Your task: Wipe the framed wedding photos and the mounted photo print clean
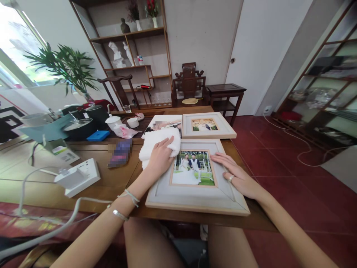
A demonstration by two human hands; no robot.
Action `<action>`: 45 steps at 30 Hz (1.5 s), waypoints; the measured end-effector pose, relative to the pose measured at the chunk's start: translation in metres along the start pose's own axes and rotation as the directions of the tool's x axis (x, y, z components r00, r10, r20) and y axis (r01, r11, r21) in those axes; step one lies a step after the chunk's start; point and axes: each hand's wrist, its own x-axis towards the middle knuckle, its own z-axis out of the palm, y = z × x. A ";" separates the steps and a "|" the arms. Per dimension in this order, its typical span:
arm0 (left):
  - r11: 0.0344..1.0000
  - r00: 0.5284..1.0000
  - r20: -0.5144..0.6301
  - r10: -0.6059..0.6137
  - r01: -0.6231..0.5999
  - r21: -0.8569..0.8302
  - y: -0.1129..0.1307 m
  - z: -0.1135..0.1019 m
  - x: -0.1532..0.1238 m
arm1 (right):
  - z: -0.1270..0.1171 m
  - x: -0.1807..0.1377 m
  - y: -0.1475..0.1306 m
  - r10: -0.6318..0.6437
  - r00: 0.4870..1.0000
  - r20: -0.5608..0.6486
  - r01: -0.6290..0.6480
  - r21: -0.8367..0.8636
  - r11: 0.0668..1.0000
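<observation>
A large white picture frame [192,199] with a wedding photo lies flat at the near edge of the wooden table [117,178]. My left hand [160,158] presses a white cloth [154,143] onto the frame's upper left corner, fingers closed over the cloth. My right hand [237,175] lies flat on the frame's right border, fingers stretched out, a ring on one finger. Behind it lie a smaller white frame [208,126] and an unframed photo print [164,123].
A white power strip [78,176] with cables sits at the left. Kettles, a white cup [114,122], a blue box [97,136] and a plant [67,67] crowd the table's far left. Shelves, a dark chair and a side table [225,91] stand behind; red tiled floor at right.
</observation>
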 end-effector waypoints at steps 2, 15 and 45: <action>1.000 1.000 0.012 0.015 -0.015 -0.018 -0.003 0.004 0.000 | 0.000 0.000 0.000 -0.003 1.000 0.003 0.003 0.000 1.000; 0.992 0.970 0.216 0.115 -0.100 -0.079 0.052 -0.046 -0.088 | 0.001 0.002 -0.004 0.092 0.995 -0.028 -0.092 -0.013 0.996; 0.976 0.934 0.288 0.213 -0.189 -0.110 0.040 -0.044 -0.061 | 0.002 0.003 -0.004 0.055 0.998 -0.005 -0.055 -0.040 0.998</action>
